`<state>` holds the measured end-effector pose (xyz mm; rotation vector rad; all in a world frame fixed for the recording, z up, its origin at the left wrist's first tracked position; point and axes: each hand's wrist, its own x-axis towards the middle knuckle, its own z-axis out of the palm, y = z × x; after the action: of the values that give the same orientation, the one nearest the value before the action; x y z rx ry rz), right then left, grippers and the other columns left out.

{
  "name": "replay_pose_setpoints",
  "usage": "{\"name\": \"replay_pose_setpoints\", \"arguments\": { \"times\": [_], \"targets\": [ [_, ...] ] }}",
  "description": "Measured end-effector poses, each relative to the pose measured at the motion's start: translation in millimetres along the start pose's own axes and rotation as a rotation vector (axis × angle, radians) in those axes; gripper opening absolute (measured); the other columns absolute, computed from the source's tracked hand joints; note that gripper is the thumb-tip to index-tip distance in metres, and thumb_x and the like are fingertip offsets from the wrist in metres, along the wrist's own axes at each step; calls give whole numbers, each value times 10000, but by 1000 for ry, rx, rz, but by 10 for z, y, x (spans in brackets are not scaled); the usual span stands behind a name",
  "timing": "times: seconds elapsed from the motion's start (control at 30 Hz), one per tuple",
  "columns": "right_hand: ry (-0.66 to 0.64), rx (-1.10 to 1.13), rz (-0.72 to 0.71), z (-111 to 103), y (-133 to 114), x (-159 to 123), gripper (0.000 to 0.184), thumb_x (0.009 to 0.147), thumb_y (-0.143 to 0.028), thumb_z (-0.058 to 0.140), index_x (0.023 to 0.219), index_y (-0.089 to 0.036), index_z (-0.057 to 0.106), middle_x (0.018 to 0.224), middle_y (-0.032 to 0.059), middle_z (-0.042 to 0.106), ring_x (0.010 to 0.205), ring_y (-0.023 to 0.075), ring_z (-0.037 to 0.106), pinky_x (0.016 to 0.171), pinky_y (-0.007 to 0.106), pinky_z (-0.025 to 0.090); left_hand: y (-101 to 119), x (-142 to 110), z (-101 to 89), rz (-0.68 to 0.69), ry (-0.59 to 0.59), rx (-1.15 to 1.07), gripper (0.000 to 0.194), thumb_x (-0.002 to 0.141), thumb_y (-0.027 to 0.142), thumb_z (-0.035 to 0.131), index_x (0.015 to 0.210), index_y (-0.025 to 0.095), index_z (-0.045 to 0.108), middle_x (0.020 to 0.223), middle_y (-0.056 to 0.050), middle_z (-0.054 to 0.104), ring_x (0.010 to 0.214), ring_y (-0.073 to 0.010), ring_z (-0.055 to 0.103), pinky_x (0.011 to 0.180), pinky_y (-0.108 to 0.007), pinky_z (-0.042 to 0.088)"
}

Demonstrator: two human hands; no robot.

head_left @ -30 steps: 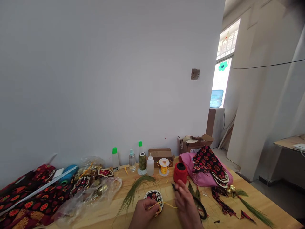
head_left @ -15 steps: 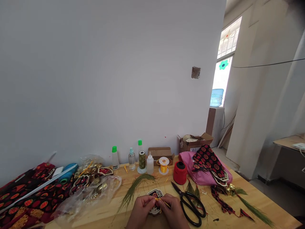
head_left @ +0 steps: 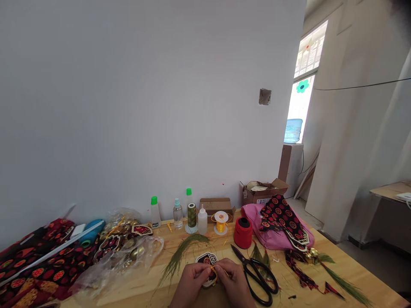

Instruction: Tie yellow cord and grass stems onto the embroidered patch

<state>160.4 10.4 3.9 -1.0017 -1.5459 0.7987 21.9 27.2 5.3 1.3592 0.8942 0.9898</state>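
Note:
At the front middle of the table, my left hand (head_left: 192,280) and my right hand (head_left: 233,280) meet fingertip to fingertip. Both pinch a thin yellow cord (head_left: 213,268), part of which hangs in a small loop between them. Just behind and under the fingers is a dark patterned piece with a pale scalloped edge (head_left: 207,258); the hands cover part of it. Black-handled scissors (head_left: 257,273) lie right of my right hand. A bundle of green threads (head_left: 180,254) curves over the wood behind my left hand.
Along the wall stand plastic bottles (head_left: 202,220), a yellow cord spool (head_left: 221,223) and a red thread cone (head_left: 242,233). Patterned fabric (head_left: 35,265) and a plastic bag of gold bells (head_left: 128,252) lie left. A pink bag (head_left: 257,224) and green tassels (head_left: 346,284) are at right.
The yellow cord between my fingers now hangs in a visible loop. My fingers have shifted slightly, and the pale-edged piece sits a little further left. My hands remain close together.

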Motion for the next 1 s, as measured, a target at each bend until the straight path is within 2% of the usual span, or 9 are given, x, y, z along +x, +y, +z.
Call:
{"name": "replay_pose_setpoints", "arguments": {
  "times": [0.3,0.47,0.67,0.8,0.93,1.0],
  "targets": [
    [-8,39,41,-36,-25,29,268,712,-352,498,675,-151,672,672,68,628,662,171,554,600,225,418,-49,38,-30,4,-38,62,318,630,398,563,715,119,691,571,-19,640,563,-138,506,544,-208,367],
    [-1,84,59,-43,-24,36,302,709,-369,492,600,-136,651,620,52,593,630,159,526,579,222,406,-20,30,-16,-6,-10,111,359,615,443,551,611,111,686,489,8,571,497,-109,437,496,-196,320],
    [30,114,61,-60,-4,42,358,686,-420,499,495,-135,599,555,35,546,592,153,498,554,220,388,24,9,15,-9,-40,126,376,629,442,534,573,97,672,434,30,491,455,-83,366,451,-183,257],
    [22,90,80,-54,-11,38,378,696,-424,479,482,-132,589,533,29,533,573,148,490,546,216,379,38,-21,36,8,31,181,365,632,433,532,541,106,667,436,18,539,459,-102,420,462,-188,302],
    [-21,118,116,-23,16,29,362,717,-407,462,538,-126,605,517,17,536,555,138,491,524,203,370,47,-55,32,57,140,231,279,639,381,548,630,137,684,603,-32,659,603,-167,533,558,-212,388],
    [-42,173,152,0,47,27,360,713,-417,464,564,-122,607,509,11,537,529,129,495,501,196,373,38,-55,23,64,152,207,250,634,356,563,679,146,689,657,-47,677,661,-188,558,604,-227,410]
  ]
}}
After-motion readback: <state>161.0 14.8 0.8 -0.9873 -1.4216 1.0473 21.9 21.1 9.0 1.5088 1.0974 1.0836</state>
